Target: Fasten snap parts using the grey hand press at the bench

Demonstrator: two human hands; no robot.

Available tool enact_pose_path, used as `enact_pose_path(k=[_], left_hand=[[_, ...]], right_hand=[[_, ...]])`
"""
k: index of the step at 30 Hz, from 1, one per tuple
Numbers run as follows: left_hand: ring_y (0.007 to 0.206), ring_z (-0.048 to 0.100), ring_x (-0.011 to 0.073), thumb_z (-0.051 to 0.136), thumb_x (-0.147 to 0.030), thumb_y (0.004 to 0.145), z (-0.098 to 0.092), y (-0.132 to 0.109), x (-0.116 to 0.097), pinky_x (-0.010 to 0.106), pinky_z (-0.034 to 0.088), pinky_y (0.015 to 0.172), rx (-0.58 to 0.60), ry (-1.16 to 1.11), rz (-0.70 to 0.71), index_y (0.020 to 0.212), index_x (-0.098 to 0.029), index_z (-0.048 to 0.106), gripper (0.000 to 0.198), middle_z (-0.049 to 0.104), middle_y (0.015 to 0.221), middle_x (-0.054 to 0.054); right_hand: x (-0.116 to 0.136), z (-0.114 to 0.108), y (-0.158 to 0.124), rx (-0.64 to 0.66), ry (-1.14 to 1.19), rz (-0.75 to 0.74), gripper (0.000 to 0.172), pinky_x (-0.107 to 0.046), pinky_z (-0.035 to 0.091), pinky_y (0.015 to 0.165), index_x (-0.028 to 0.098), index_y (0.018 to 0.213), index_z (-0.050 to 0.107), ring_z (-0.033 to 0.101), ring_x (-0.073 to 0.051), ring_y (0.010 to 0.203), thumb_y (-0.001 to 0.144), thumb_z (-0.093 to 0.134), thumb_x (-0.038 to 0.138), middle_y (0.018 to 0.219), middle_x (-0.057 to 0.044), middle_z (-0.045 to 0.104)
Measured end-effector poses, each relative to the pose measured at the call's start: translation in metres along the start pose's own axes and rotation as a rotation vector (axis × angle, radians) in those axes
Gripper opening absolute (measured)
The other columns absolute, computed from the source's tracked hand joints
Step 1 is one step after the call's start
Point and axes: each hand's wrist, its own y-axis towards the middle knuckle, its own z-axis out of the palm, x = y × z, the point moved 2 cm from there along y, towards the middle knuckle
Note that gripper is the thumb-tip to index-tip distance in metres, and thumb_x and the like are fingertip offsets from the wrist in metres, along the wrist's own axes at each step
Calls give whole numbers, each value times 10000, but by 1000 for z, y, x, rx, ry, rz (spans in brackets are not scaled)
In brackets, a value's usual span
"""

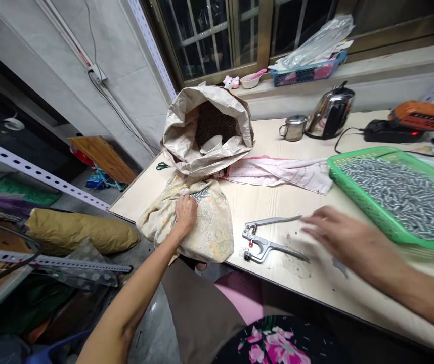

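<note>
Pale tabletop [262,202], pliers [275,246] lying crosswise, handles [277,220] rightward

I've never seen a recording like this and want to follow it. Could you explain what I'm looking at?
There is no machine here; a person works bare-handed. The single picture comes from a camera worn on the head, looking forward and down. The left hand is on the cloth at the edge of the table, beside small metal pieces; whether its grip holds any is hidden. The blurred right hand is near the pliers; I cannot tell whether it holds anything. Also on the table are a green basket of metal pins, a towel, a cup, a kettle and a sack with a white bowl in it.
</note>
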Motion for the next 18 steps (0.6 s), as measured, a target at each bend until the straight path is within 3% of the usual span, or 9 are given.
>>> enact_pose_path(k=[3, 6, 12, 15, 18], left_hand=[[1030, 543, 288, 452, -159, 874, -13, -5, -3, 396, 426, 877, -32, -94, -12, 850, -166, 654, 204, 670, 998, 139], [936, 599, 253, 501, -233, 860, -29, -24, -16, 361, 452, 852, -25, -349, -58, 855, -161, 678, 191, 695, 941, 111], [632, 604, 165, 612, -408, 784, -35, -88, -81, 248, 457, 576, 356, -1013, -156, 843, -164, 738, 281, 674, 665, 25], [573, 572, 146, 636, -426, 775, -29, -104, -107, 229, 436, 502, 446, -1094, -192, 843, -156, 751, 301, 646, 600, 16], [534, 549, 134, 667, -426, 761, -23, -106, -117, 218, 421, 465, 489, -1072, -225, 825, -150, 752, 296, 626, 559, 9]], right_hand=[[31, 54, -6, 206, 127, -86, 222, -321, 456, 640, 212, 965, 615, 581, -196, 741, 999, 427, 326, 899, -74, 593], [39, 81, -6, 306, 67, -62, 168, -322, 421, 677, 186, 927, 608, 561, -196, 768, 988, 467, 257, 895, -66, 584], [32, 88, -4, 294, 37, -82, 198, -307, 355, 647, 155, 898, 593, 536, -186, 749, 1007, 454, 245, 879, -65, 580], [35, 87, -7, 228, 8, -123, 206, -313, 345, 651, 151, 880, 587, 519, -188, 730, 1008, 434, 204, 844, -64, 573], [39, 83, -9, 175, -12, -162, 208, -323, 342, 668, 156, 873, 577, 494, -191, 723, 991, 408, 128, 839, -67, 571]])
